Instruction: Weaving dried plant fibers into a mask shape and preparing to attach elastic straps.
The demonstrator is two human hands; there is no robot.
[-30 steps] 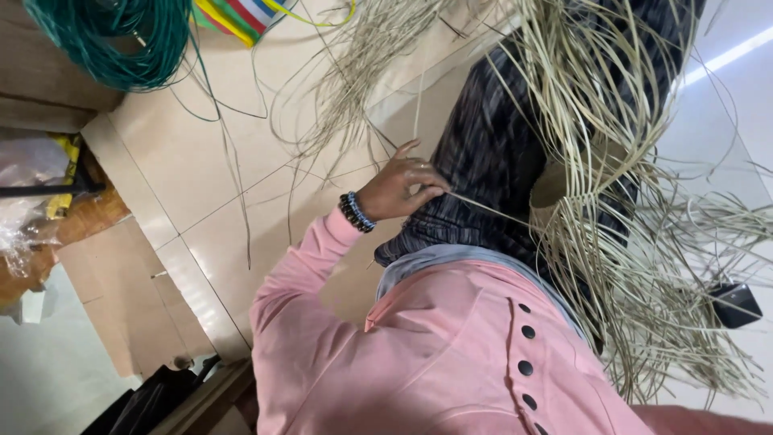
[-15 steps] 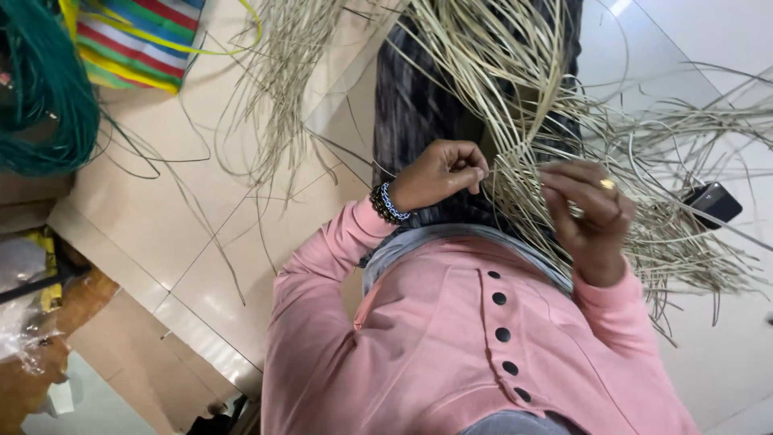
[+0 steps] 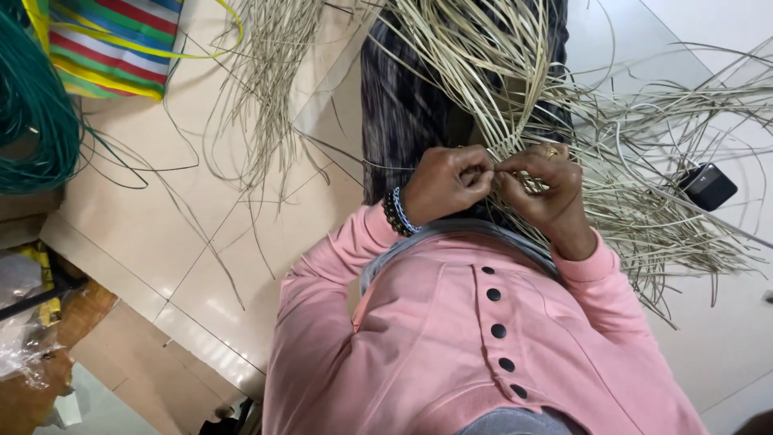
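Pinching one pale reed strand (image 3: 493,171) between them, the left hand (image 3: 441,184) and right hand (image 3: 547,192) meet close to the chest, each grip narrowed on it, probably to keep it taut. Just beyond the fingers the strand runs into the loose reed bundle (image 3: 499,64) across the lap. Farther off lie a green cord coil (image 3: 32,121) and striped bag (image 3: 113,44) on the floor (image 3: 161,242).
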